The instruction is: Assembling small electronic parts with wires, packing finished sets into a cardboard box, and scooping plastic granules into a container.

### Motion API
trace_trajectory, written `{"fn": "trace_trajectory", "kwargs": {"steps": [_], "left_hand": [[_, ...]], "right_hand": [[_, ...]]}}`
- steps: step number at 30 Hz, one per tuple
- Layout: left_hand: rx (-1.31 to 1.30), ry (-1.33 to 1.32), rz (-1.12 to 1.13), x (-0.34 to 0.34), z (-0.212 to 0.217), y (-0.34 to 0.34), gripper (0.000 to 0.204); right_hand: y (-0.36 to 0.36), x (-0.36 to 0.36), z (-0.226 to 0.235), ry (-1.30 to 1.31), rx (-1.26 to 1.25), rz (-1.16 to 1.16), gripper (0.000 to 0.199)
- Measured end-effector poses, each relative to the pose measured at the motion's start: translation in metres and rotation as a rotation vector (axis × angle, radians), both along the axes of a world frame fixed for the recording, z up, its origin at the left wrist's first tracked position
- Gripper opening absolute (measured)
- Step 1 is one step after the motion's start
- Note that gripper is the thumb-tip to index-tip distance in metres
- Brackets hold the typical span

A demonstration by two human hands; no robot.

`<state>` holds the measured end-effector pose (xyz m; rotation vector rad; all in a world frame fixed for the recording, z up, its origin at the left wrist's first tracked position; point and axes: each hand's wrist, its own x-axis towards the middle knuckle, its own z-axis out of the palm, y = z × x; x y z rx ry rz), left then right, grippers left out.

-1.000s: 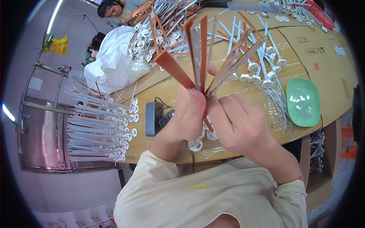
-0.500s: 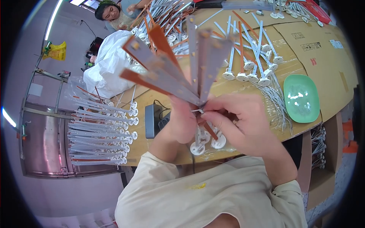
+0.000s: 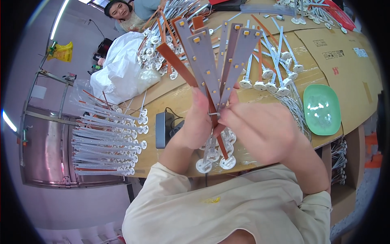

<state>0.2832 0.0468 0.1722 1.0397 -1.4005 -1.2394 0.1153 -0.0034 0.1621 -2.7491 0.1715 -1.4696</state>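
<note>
My left hand [image 3: 196, 124] is wrapped around a bundle of LED strips [image 3: 206, 63], which fan out above it with small yellow LEDs and grey or orange-brown faces. Below the grip hang their round white bases [image 3: 204, 165]. A thin white tie [image 3: 213, 114] crosses the bundle at its narrow middle. Pressed against it from the right, my right hand [image 3: 262, 132] has its fingers closed in a pinch at the tie's end. The fingertips partly hide what lies between them.
Rows of LED strips [image 3: 101, 142] lie at the left table edge, beside a black adapter box [image 3: 163, 130]. Loose strips [image 3: 278, 57] and a green tray [image 3: 322, 110] lie to the right. A white bag [image 3: 115, 67] and a co-worker [image 3: 132, 18] are at the back left.
The bundle stands more upright, and its bases hang lower. My right hand has turned with its back upward, still at the tie. The co-worker's head has lifted.
</note>
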Motion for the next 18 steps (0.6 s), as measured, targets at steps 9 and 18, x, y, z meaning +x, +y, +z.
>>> {"fn": "trace_trajectory", "kwargs": {"steps": [9,18], "left_hand": [[-0.011,0.154,-0.046,-0.013,-0.003,-0.004,0.081],[-0.202,-0.093,0.119,0.000,-0.008,0.004,0.059]], "right_hand": [[0.000,0.012,-0.017,-0.353,1.484,0.531,0.008],[-0.011,0.020,-0.018,-0.588,0.454,0.031,0.026]]}}
